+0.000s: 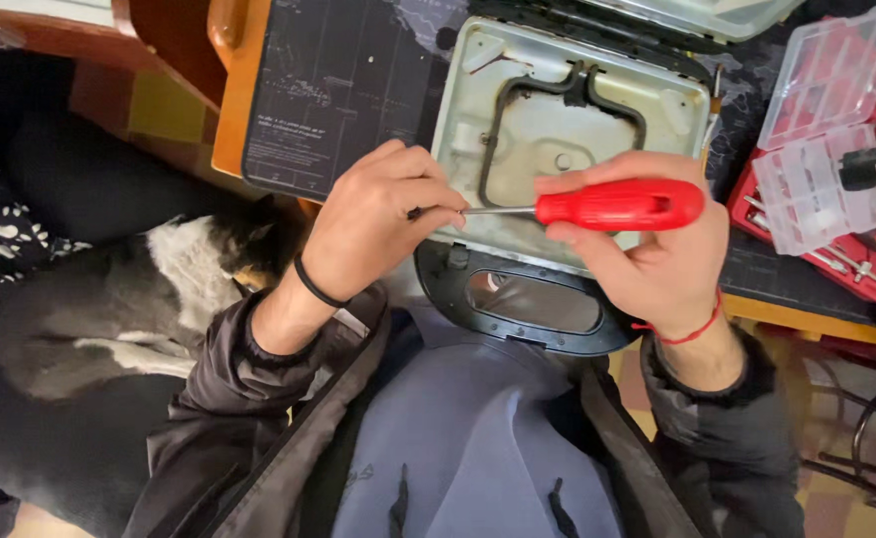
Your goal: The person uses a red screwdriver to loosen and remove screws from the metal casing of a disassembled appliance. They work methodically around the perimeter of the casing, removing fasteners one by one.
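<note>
Screwdriver (597,206) looked light and stiff (shaft slim); I saw right hand (657,249) gripping its red handle, left hand (378,219) pinching the tip.

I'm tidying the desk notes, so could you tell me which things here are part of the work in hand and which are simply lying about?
In use:
- red-handled screwdriver, handle in the right hand
- its tip pinched by the left hand
- opened appliance with a bare heating element, under both hands

Lying about:
- red tool case with clear bit box
- dark desk mat
- cat beside the lap
</note>
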